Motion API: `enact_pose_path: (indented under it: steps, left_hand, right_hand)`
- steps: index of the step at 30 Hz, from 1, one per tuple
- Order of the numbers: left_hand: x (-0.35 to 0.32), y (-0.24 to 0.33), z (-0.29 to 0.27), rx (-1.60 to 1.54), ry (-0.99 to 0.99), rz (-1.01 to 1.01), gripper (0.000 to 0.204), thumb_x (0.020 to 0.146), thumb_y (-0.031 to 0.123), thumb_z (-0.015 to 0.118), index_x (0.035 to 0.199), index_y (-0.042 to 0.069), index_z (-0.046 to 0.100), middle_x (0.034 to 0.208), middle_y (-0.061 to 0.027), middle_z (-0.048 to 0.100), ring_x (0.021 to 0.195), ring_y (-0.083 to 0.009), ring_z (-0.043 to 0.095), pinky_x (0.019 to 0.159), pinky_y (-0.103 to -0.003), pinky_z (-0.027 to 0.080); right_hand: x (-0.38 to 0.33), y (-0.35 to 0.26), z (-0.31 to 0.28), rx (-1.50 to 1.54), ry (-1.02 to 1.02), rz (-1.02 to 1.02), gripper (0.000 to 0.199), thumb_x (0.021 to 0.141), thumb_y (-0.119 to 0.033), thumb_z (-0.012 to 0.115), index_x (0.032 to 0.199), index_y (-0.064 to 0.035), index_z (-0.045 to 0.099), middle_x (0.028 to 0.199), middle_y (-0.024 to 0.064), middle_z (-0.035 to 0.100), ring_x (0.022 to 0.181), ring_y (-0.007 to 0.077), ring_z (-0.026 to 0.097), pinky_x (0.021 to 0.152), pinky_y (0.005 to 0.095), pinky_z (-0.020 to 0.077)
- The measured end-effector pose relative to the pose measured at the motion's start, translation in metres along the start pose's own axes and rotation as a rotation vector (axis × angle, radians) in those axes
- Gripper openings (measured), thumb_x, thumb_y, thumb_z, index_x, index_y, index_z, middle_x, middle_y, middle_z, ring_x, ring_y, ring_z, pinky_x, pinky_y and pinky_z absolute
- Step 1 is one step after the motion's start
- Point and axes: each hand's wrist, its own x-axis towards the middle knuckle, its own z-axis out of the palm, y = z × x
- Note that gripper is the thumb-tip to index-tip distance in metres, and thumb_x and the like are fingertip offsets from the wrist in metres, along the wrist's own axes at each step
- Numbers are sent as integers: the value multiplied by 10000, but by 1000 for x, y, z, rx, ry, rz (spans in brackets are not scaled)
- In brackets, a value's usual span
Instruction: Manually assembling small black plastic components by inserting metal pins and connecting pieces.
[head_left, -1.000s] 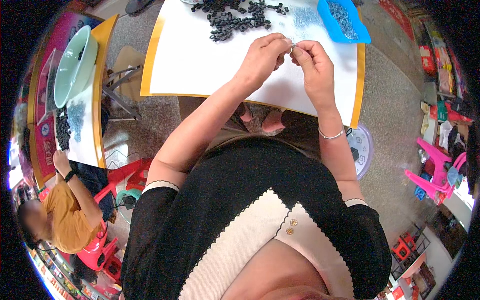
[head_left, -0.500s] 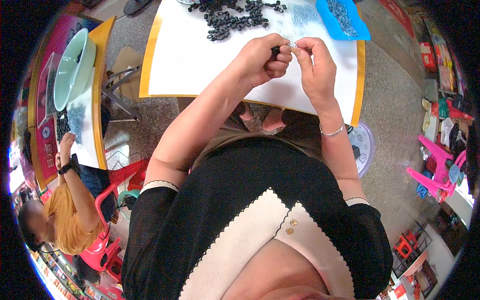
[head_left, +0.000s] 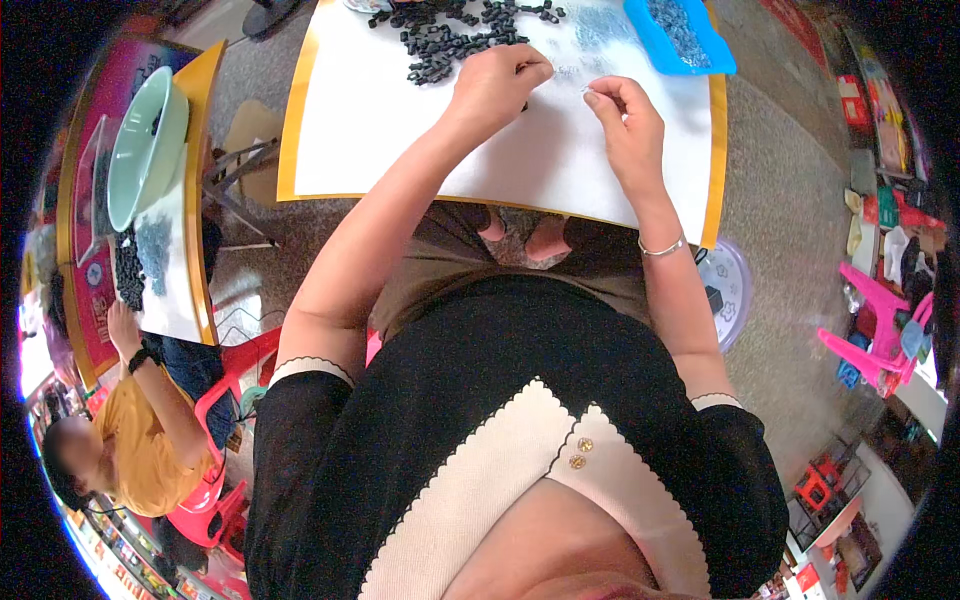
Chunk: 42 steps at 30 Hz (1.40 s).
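My left hand rests on the white table with its fingers curled, right at the near edge of a heap of small black parts. A dark bit shows under its fingers. My right hand is a short way to the right, thumb and forefinger pinched on a tiny pale piece. Beyond it, at the table's far right corner, lies a blue tray holding several small grey pieces. A thin bracelet circles my right wrist.
The table has a yellow rim. To the left stands a second table with a pale green bowl and black parts, where a person in an orange shirt sits on a red chair. Pink stools stand right, and a round white object lies on the floor.
My hands were joined over the table working a black part. They have come apart: the left has gone toward the black heap, the right has stayed pinched.
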Motion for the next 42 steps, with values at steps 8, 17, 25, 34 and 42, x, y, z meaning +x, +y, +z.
enact_pose_path:
  steps: [8, 17, 25, 34, 42]
  left_hand:
    - [8, -24, 10, 397, -67, 155, 210, 796, 205, 609, 958, 87, 671, 948, -156, 643, 900, -320, 612, 781, -393, 479]
    - [3, -25, 5, 165, 122, 189, 200, 792, 222, 624, 914, 76, 684, 874, -152, 624, 773, -292, 612, 696, -367, 478]
    - [-23, 30, 2, -427, -144, -156, 246, 845, 254, 617, 885, 17, 666, 662, 20, 541, 536, -57, 399, 468, -208, 328]
    - [-31, 38, -3, -509, -178, -189, 236, 858, 251, 606, 898, 25, 658, 593, 31, 478, 507, -51, 371, 450, -216, 280]
    - [-37, 35, 9, -142, 78, 205, 174, 843, 192, 636, 925, 40, 653, 728, -38, 607, 640, -127, 537, 576, -256, 429]
  right_hand:
    - [1, 17, 2, -47, 13, -39, 125, 751, -98, 659, 846, -24, 627, 814, 66, 591, 713, 163, 553, 677, 276, 460]
    - [0, 11, 4, -18, 12, -22, 138, 748, -112, 671, 849, -27, 629, 801, 62, 594, 713, 163, 557, 672, 273, 463]
    - [-6, -29, -6, -21, 1, -147, 102, 773, -94, 653, 850, -30, 629, 816, 65, 602, 743, 170, 572, 681, 276, 470]
    - [-12, -35, -9, 170, -3, 94, 223, 885, -219, 570, 832, -5, 607, 677, 67, 571, 671, 131, 561, 655, 246, 460]
    - [-9, -28, -10, 265, -212, 168, 314, 935, -271, 475, 797, 2, 542, 640, 30, 513, 618, 113, 479, 606, 261, 424]
